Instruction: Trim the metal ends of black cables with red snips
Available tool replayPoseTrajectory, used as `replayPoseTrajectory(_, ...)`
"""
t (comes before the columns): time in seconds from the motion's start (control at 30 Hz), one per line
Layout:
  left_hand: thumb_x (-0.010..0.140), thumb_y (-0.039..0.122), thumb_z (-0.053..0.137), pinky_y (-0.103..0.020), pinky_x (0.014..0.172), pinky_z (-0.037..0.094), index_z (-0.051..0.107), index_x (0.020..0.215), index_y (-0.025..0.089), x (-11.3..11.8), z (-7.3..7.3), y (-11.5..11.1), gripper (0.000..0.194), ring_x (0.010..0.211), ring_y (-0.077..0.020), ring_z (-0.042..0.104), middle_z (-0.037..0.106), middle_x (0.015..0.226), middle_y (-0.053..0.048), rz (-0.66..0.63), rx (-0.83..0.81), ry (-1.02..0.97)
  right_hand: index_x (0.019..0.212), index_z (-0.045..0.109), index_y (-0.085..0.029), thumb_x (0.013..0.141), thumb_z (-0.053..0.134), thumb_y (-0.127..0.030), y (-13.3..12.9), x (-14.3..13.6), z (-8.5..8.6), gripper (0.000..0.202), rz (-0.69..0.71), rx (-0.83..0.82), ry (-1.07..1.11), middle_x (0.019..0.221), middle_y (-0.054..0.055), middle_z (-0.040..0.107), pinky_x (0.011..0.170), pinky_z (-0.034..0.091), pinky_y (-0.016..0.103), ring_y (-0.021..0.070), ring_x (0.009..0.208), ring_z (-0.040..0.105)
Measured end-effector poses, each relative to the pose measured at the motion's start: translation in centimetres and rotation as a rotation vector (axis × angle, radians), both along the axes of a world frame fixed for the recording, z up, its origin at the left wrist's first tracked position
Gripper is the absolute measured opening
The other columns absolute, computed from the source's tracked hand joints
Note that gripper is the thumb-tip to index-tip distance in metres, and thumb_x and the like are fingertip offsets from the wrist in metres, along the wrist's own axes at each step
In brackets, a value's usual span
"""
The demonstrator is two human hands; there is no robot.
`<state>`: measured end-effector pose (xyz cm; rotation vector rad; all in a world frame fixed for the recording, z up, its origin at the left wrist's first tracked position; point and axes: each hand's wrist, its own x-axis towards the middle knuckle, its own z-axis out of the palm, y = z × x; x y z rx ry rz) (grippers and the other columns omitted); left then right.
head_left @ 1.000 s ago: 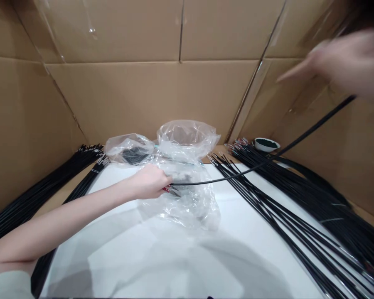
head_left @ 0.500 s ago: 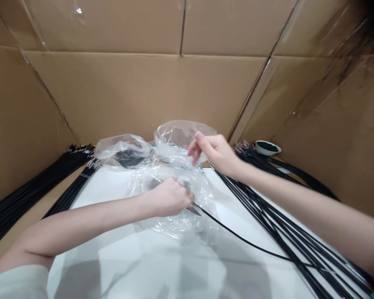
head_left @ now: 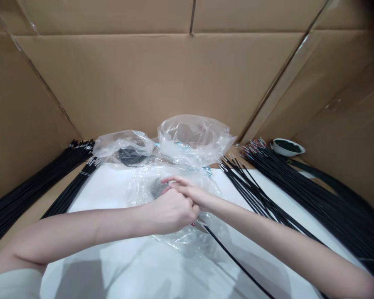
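My left hand [head_left: 174,211] is a closed fist near the middle, gripping a black cable [head_left: 233,259] that runs down to the lower right. A pointed metal blade [head_left: 200,226] with a bit of red juts out under the same fist; the rest of that tool is hidden. My right hand [head_left: 190,192] reaches just beyond the left one, fingers stretched and apart, partly covered by the left fist. Its fingertips are over an open clear plastic bag [head_left: 140,182] holding small grey pieces [head_left: 156,187], too small to make out.
Behind stand two more clear bags, one with black contents [head_left: 131,155] and a larger puffed one [head_left: 196,137]. Bundles of black cables [head_left: 34,182] lie left, and more cables [head_left: 299,199] lie right. A white bowl [head_left: 287,147] of dark material sits back right. Cardboard walls [head_left: 127,79] surround the white tabletop [head_left: 118,265].
My right hand has come down and left, from above the bags to beside the left fist over the open bag. The left fist, still on the cable, appears slightly lower.
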<state>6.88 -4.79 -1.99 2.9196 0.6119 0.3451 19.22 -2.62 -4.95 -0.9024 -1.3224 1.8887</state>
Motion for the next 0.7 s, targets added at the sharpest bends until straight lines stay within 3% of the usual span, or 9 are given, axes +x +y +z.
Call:
replayPoseTrajectory(0.1, 0.076, 0.011, 0.051, -0.032, 0.059, 0.039, 0.062, 0.071, 0.012, -0.8, 0.9, 0.4, 0.012, 0.073, -0.0236, 0.059, 0.065, 0.071, -0.01, -0.089, 0.135, 0.087, 0.109, 0.052, -0.027, 0.07, 0.071, -0.029, 0.3, 0.3, -0.5, 0.043, -0.082, -0.06, 0.096, 0.076, -0.001, 0.066, 0.059, 0.045, 0.026, 0.0142, 0.066, 0.062)
replayPoseTrajectory(0.2, 0.078, 0.015, 0.05, -0.026, 0.057, 0.042, 0.063, 0.092, 0.016, -2.5, 2.2, 1.4, 0.018, 0.078, -0.0189, 0.06, 0.068, 0.087, -0.007, -0.126, 0.008, -0.081, 0.117, 0.044, -0.026, 0.062, 0.077, -0.024, 0.4, 0.5, -0.7, 0.065, -0.146, -0.107, 0.132, 0.069, -0.005, 0.065, 0.05, 0.042, 0.021, 0.0105, 0.053, 0.059)
replayPoseTrajectory(0.27, 0.082, 0.016, 0.047, -0.021, 0.059, 0.043, 0.061, 0.096, 0.016, -3.9, 2.8, 2.5, 0.02, 0.068, -0.0113, 0.058, 0.068, 0.084, -0.004, -0.031, -0.171, -0.303, 0.114, 0.047, -0.022, 0.06, 0.078, -0.026, 0.3, 0.5, -0.8, 0.063, -0.137, -0.151, 0.124, 0.07, -0.002, 0.067, 0.052, 0.045, 0.022, 0.011, 0.053, 0.06)
replayPoseTrajectory(0.37, 0.084, 0.03, 0.052, -0.019, 0.055, 0.039, 0.062, 0.093, 0.014, -5.6, 2.9, 4.4, 0.02, 0.058, -0.0084, 0.05, 0.063, 0.074, -0.001, 0.347, -0.323, -0.47, 0.093, 0.059, -0.016, 0.065, 0.074, -0.036, 0.1, 0.3, -1.1, 0.037, -0.08, -0.159, 0.076, 0.075, 0.004, 0.07, 0.065, 0.049, 0.027, 0.0132, 0.061, 0.064)
replayPoseTrajectory(0.43, 0.082, 0.038, 0.054, -0.019, 0.051, 0.036, 0.062, 0.089, 0.014, -6.1, 2.4, 5.4, 0.027, 0.056, -0.0079, 0.046, 0.058, 0.069, 0.0, 0.503, -0.49, -0.474, 0.082, 0.062, -0.015, 0.07, 0.071, -0.039, -0.1, 0.1, -1.2, 0.028, -0.084, -0.091, 0.045, 0.072, 0.005, 0.07, 0.077, 0.047, 0.029, 0.0144, 0.073, 0.066)
replayPoseTrajectory(0.53, 0.078, 0.041, 0.059, -0.018, 0.047, 0.033, 0.061, 0.088, 0.013, -6.1, 1.3, 6.0, 0.03, 0.051, -0.0067, 0.04, 0.049, 0.059, 0.003, 0.533, -0.746, -0.463, 0.081, 0.062, -0.016, 0.073, 0.067, -0.04, -0.1, 0.0, -1.2, 0.026, -0.099, -0.006, 0.055, 0.064, 0.002, 0.069, 0.086, 0.042, 0.029, 0.0152, 0.084, 0.065)
replayPoseTrajectory(0.63, 0.075, 0.035, 0.063, -0.017, 0.048, 0.032, 0.058, 0.084, 0.012, -5.5, 0.7, 6.2, 0.025, 0.05, -0.0057, 0.038, 0.042, 0.055, 0.006, 0.51, -0.874, -0.515, 0.087, 0.06, -0.017, 0.074, 0.066, -0.041, -0.1, 0.0, -0.9, 0.028, -0.04, -0.066, 0.109, 0.067, 0.001, 0.067, 0.076, 0.048, 0.03, 0.0143, 0.068, 0.066)
replayPoseTrajectory(0.7, 0.076, 0.033, 0.062, -0.017, 0.049, 0.033, 0.056, 0.084, 0.012, -5.3, 0.7, 6.3, 0.023, 0.05, -0.0054, 0.038, 0.043, 0.055, 0.006, 0.486, -0.924, -0.556, 0.088, 0.059, -0.018, 0.075, 0.066, -0.04, 0.0, 0.2, -0.5, 0.026, -0.012, -0.125, 0.163, 0.082, 0.002, 0.067, 0.066, 0.051, 0.029, 0.0132, 0.063, 0.066)
